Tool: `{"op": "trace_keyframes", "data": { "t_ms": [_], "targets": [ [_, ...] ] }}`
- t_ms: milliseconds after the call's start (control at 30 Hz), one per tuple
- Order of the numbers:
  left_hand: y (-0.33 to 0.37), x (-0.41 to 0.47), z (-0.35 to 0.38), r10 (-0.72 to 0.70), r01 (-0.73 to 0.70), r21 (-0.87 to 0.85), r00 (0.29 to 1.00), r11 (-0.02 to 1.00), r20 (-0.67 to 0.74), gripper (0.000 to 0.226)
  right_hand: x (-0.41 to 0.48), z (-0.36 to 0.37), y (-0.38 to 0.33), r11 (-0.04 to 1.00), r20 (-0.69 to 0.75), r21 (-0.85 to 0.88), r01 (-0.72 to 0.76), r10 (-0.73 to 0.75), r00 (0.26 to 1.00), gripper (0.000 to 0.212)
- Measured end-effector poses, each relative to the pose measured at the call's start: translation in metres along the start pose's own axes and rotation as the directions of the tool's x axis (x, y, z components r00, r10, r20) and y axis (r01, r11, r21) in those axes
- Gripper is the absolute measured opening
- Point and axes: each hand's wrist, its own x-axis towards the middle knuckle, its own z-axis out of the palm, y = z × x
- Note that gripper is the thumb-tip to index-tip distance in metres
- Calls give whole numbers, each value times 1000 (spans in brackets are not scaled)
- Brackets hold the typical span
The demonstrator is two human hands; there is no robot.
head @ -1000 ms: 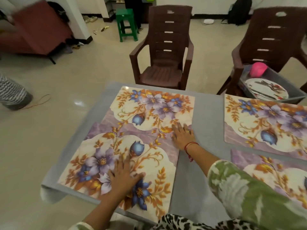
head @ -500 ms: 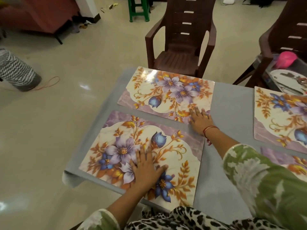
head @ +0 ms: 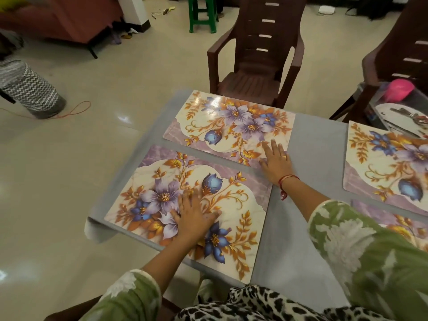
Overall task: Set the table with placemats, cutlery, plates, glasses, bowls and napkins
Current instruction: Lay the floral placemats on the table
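Observation:
Two floral placemats lie at the left end of the grey table (head: 317, 144). My left hand (head: 193, 216) presses flat on the near placemat (head: 231, 200). My right hand (head: 276, 162) rests flat with straight fingers on the near right corner of the far placemat (head: 222, 119). A narrow gap separates the two mats. A third placemat (head: 384, 163) lies at the right, and the corner of another placemat (head: 398, 218) shows below it. A grey bin (head: 368, 105) on the right chair holds a plate (head: 389, 112) with cutlery (head: 414, 118) and a pink bowl (head: 398, 89).
A brown plastic chair (head: 252, 66) stands at the table's far side, a second chair (head: 398, 54) at the right. A green stool (head: 202, 17) and a red sofa (head: 64, 17) stand further back. A zigzag-patterned basket (head: 30, 89) sits on the floor at left.
The two left placemats, touching one second ago, now lie apart with a gap between them. Both hands stay flat on the mats. The view has tilted down and shifted.

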Motion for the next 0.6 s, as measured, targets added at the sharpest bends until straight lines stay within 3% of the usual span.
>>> {"op": "trace_keyframes", "data": {
  "t_ms": [133,267,500,600],
  "targets": [
    [-3,-5,-15,29,-60,-144,978,988,-206,93,-36,-17,-2,965,-219,235,113,-60,974,54],
    [-6,-11,-39,60,-177,-239,902,955,-428,73,-92,-33,19,900,-369,396,180,-24,929,52],
    [1,-4,-60,64,-159,-133,842,978,-536,55,-164,-33,92,870,-414,491,42,191,890,52],
    [18,-3,-57,150,-233,-84,823,969,-548,56,-189,-32,112,852,-430,524,3,261,864,48]
  ]
}}
